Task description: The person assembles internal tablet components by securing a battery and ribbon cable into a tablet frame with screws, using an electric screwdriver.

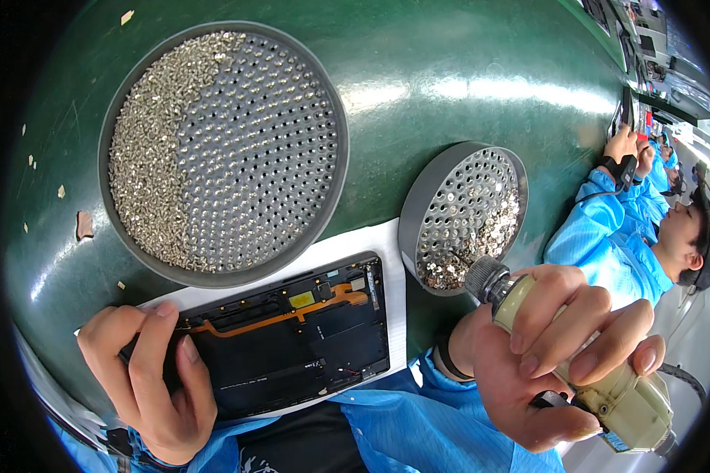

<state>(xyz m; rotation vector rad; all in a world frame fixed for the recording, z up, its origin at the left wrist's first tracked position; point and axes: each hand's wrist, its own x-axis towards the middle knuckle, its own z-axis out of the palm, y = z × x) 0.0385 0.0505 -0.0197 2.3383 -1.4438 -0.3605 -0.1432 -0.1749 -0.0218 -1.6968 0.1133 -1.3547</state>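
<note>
Head view: At the right of centre, we are holding the bit of a beige powered driver over the small screws heaped in the small grey tray; whether it is touching them, we cannot tell. For good handling, we should be lining the bit up squarely with one screw head, pressing lightly, and avoiding stirring the heap. We should also be clearing the tray wall with the driver's nose.

The opened tablet-like device is lying at the lower centre, partly on a white sheet; we should be steadying it without pressing on its orange ribbon.

Pose: our right hand, at the lower right, is gripping the driver, its fingers wrapping over the body and its thumb lying near the dark lever. The driver is slanting up-left toward the tray. Our left hand, at the lower left, is resting half-curled at the device's left end; whether it is clamping the edge, we cannot tell.
</note>
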